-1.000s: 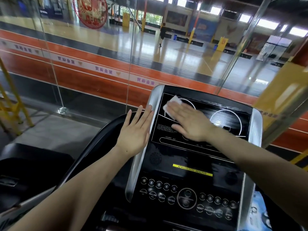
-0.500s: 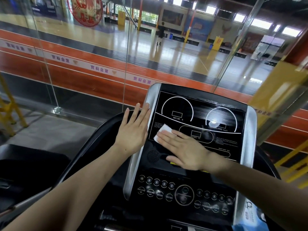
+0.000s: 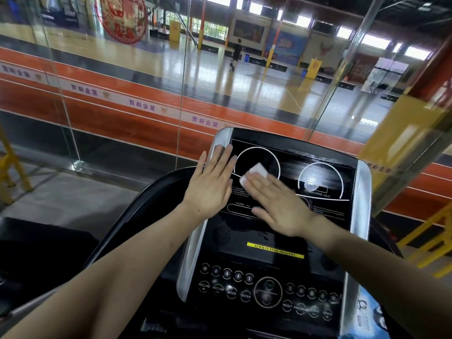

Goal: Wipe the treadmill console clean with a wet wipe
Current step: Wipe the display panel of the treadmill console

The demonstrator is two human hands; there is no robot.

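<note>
The right hand point(image 3: 281, 204), fingers straight, presses the wipe point(image 3: 254, 173) flat on the console's point(image 3: 291, 162) upper-left dial, the left hand point(image 3: 210, 184) rests spread on the edge just beside it, and the rest of the panel lies rightward and below.

The right hand point(image 3: 281, 206) is pressing a wet wipe point(image 3: 254, 174) flat onto the treadmill console point(image 3: 318, 216) while the left hand point(image 3: 210, 184) is resting flat on its left edge.

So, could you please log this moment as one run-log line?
step: wiping | right hand: flat, presses wet wipe onto console | left hand: flat against console's left edge
</note>
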